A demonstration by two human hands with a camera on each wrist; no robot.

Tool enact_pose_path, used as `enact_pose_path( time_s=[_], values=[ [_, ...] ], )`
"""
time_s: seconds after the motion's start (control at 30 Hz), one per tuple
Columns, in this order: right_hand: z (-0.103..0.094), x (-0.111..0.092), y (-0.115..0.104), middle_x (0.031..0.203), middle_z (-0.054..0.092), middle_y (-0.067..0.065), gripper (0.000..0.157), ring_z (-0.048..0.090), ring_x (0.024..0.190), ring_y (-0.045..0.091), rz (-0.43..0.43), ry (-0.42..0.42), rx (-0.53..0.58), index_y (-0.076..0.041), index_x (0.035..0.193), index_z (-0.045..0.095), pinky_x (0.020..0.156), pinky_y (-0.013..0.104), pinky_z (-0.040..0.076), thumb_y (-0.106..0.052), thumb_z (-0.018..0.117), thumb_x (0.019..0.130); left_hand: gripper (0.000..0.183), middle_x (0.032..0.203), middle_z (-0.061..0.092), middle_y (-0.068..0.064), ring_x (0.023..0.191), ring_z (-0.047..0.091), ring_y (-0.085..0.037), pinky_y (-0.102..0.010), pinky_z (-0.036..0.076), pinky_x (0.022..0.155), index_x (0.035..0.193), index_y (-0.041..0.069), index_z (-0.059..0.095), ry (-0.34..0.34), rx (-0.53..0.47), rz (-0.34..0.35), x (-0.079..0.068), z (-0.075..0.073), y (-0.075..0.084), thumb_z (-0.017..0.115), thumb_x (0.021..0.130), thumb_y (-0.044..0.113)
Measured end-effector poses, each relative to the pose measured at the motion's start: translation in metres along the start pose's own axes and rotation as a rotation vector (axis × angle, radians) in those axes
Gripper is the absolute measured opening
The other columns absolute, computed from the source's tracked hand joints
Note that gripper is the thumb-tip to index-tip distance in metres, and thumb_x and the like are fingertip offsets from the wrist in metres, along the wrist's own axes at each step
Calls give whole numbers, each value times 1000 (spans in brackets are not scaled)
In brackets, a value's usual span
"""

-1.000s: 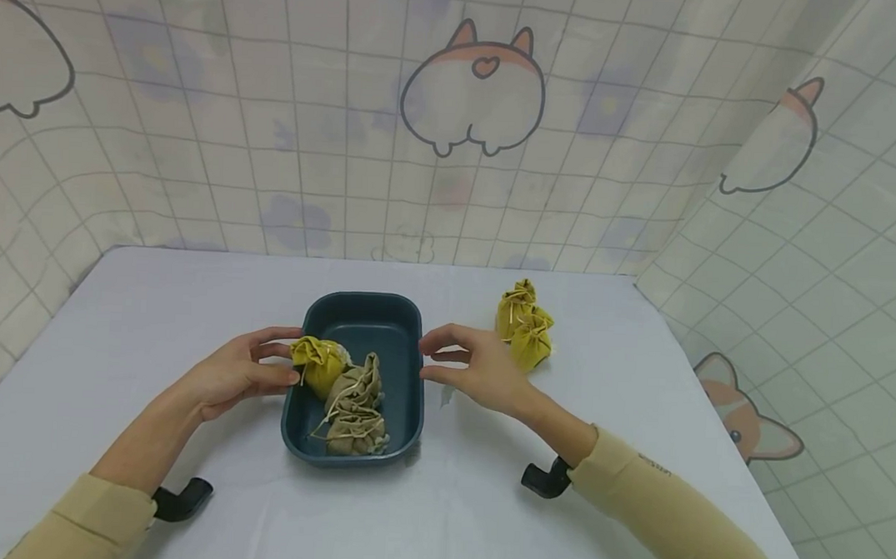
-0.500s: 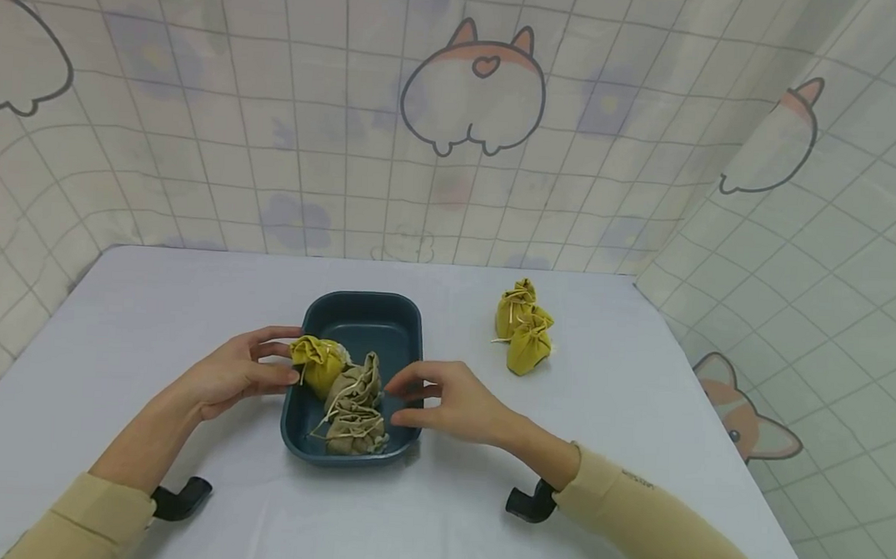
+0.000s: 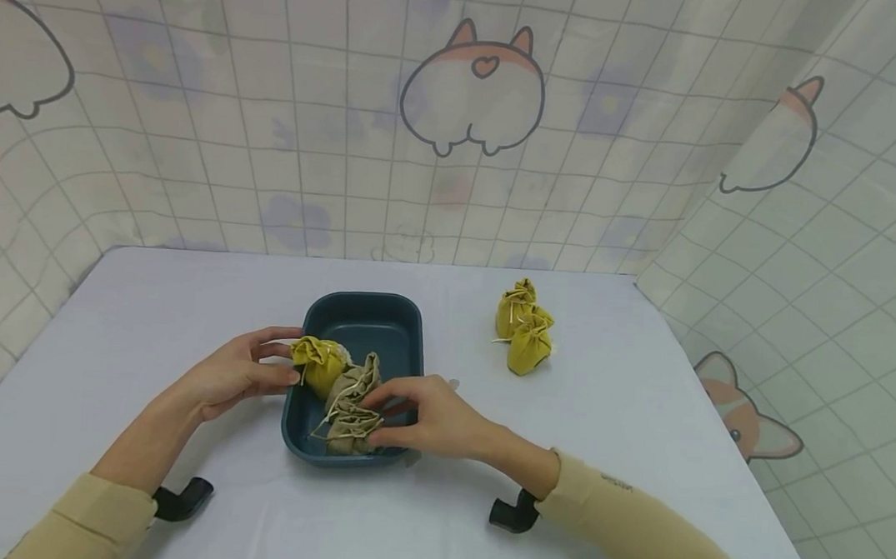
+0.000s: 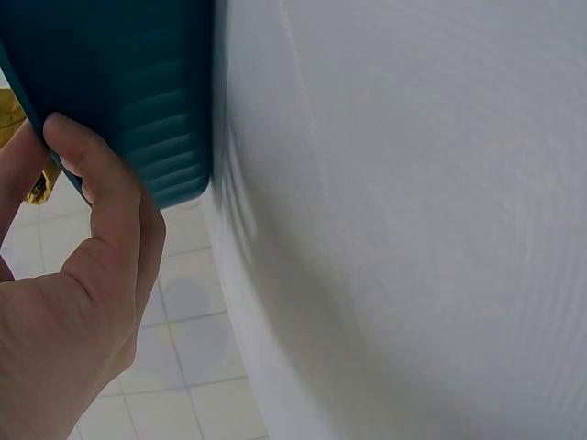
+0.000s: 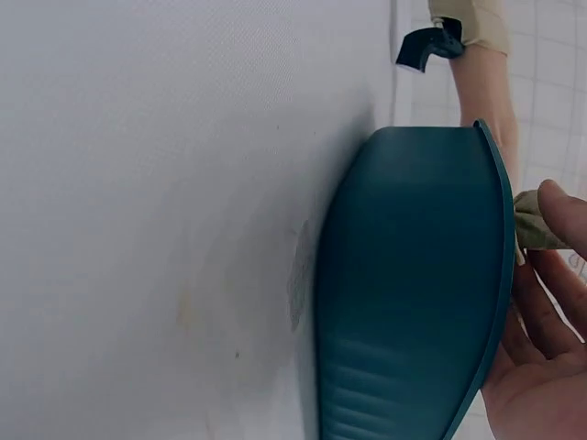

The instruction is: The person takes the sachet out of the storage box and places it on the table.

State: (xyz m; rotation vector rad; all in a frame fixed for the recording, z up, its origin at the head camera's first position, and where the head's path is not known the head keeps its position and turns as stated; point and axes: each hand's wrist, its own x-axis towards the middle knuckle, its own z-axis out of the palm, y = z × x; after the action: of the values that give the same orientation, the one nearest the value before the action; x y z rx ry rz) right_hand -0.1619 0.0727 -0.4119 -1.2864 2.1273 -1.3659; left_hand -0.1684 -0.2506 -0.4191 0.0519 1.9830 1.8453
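Observation:
A dark teal basin [image 3: 389, 339] stands on the table. My left hand [image 3: 222, 378] holds its left side, thumb over the rim and fingers along the outer wall [image 4: 138, 110]. Just inside, by that thumb, sits a yellow drawstring pouch [image 3: 321, 370]. Two grey-brown drawstring pouches lie in front of it, a rear one [image 3: 353, 382] and a front one [image 3: 345, 438]. My right hand [image 3: 442, 417] reaches over the right rim, with fingertips and thumb spread at the front pouch's right side. In the right wrist view a grey-brown pouch [image 5: 530, 220] shows behind the thumb.
Two yellow pouches, one behind [image 3: 512, 317] and one in front [image 3: 529, 350], stand together to the right of the basin. A patterned curtain [image 3: 451, 205] closes off the back and sides of the white-covered table [image 3: 422, 528].
My right hand has come from beside the two yellow pouches, over the basin's right rim, to the front grey-brown pouch. The left hand and basin have stayed put.

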Motion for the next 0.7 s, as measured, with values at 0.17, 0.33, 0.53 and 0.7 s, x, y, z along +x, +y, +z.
enact_pose_path(
  time_s=[0.17, 0.33, 0.53, 0.7],
  values=[
    [5, 4, -1, 115, 72, 5, 33, 68, 105, 9, -32, 20, -18, -5, 119, 71, 89, 32, 58, -9, 83, 88, 87, 135, 49, -25, 106, 66, -24, -37, 58, 92, 160, -1, 23, 2, 9, 1, 0, 0, -1, 76, 92, 5],
    [10, 6, 0, 109, 73, 3, 28, 68, 100, 6, -95, 57, -44, -6, 112, 72, 86, 30, 59, -8, 84, 87, 87, 136, 48, -25, 106, 66, -24, -37, 58, 92, 160, 0, 23, 4, 15, -1, 1, 0, -1, 76, 92, 5],
    [14, 7, 0, 105, 75, 3, 23, 68, 99, 2, -133, 100, -54, -5, 108, 73, 85, 24, 58, -4, 83, 87, 86, 137, 47, -26, 106, 66, -24, -37, 58, 92, 160, 0, 23, 7, 22, -1, 1, 0, 0, 76, 92, 5],
    [17, 8, -1, 100, 76, 3, 17, 69, 95, 2, -144, 143, -52, -5, 103, 74, 81, 24, 59, -3, 81, 88, 86, 136, 48, -25, 106, 65, -24, -37, 58, 92, 160, 0, 22, 2, 14, -2, 0, 0, 0, 76, 92, 4]
  ],
)
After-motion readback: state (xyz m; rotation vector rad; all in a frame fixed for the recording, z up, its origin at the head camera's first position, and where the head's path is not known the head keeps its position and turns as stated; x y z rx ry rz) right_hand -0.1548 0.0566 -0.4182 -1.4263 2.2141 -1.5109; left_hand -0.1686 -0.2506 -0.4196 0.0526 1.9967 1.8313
